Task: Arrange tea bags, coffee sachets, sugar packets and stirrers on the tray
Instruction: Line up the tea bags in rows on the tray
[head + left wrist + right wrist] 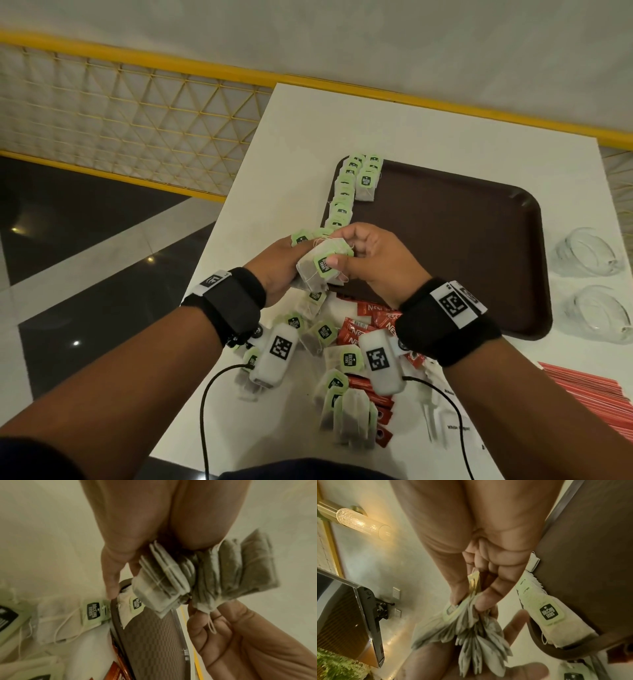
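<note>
Both hands met above the near left corner of the brown tray (462, 246), sharing a bundle of tea bags (320, 267). The left hand (274, 267) cupped the bundle from below and the side, fingers curled round the pouches; in the left wrist view its fingers (111, 566) lay pressed together along the stack (164, 577), the bags fanned out edge-on. The right hand (376, 260) pinched the green tags at the top of the bundle between thumb and curled fingers; the right wrist view showed the thumb and forefinger (486, 599) closed on the tags with the pouches (471, 635) hanging loose beneath. A row of tea bags (342, 198) ran overlapped along the tray's left edge, with a shorter second row (368, 174) just beside it at the far corner. The rest of the tray floor was bare dark brown. On the white table (308, 137) near the person lay a loose heap of tea bags (329, 346) mixed with red Nescafe coffee sachets (359, 329), partly under the wrists. White sugar packets (455, 421) lay near the right forearm, print blurred. A stack of red stirrers (589, 387) sat at the right table edge. Two glass cups (592, 284) lay on their sides to the right of the tray. Yellow mesh railing (137, 113) ran beyond the table.
</note>
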Available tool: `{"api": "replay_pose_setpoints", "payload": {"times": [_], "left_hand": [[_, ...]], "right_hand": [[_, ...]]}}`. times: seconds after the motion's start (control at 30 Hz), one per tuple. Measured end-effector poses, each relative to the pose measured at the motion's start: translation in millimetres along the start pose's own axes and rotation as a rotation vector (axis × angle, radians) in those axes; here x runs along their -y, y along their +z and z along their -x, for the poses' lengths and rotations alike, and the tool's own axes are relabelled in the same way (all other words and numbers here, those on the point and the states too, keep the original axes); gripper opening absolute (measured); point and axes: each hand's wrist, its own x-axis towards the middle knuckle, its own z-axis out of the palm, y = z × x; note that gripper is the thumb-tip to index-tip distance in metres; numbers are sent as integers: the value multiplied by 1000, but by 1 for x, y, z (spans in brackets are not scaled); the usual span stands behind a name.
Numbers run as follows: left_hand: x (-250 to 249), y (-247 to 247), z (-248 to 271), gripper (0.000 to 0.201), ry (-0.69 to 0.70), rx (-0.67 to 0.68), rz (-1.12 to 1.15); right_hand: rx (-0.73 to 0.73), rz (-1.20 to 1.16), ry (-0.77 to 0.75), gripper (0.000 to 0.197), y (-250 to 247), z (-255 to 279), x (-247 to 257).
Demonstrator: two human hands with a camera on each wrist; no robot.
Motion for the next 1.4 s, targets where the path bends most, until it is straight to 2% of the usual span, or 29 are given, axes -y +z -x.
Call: {"api": "replay_pose_setpoints", "payload": {"times": [0.13,0.27,0.37,0.47,0.57,0.63,0.7,0.8,0.87,0.93,1.03,1.17,1.23,1.4], "left_hand": [[1,-5,1,35,-105,60,159],[-2,-8,3,45,-165,118,204],[-3,-7,4,54,-131,189,177],[0,-8,1,44,-55,175,159],[3,-10,-4,44,-9,105,163],[3,-11,-8,41,18,48,187],[1,-12,-11,37,50,10,205],[-2,-11,-15,37,114,-5,182],[-3,-9,-16,30,142,4,157],[-4,-8,-19,36,152,11,140],[-7,-8,-26,44,138,8,146],[-15,-10,-42,39,90,-15,215],[-19,-12,-51,36,91,-26,225],[-25,-22,-73,29,105,-63,258]], "right_hand": [[-12,63,-12,25,2,-6,-2],[0,254,-37,31,-4,-15,2],[41,371,-41,34,-7,-23,9],[46,476,-50,44,-8,-28,14],[-96,501,-46,48,-5,-27,15],[-233,467,-24,40,-4,-25,12],[-285,344,53,32,-2,-22,8],[-194,55,212,29,5,-17,1],[-156,-64,233,21,9,-16,-1],[-177,-132,223,16,10,-20,-3],[-235,-195,218,13,6,-27,-4],[-289,-274,203,18,-7,-41,-6],[-319,-287,199,14,-17,-50,-6],[-500,-179,245,8,-55,-80,-18]]}}
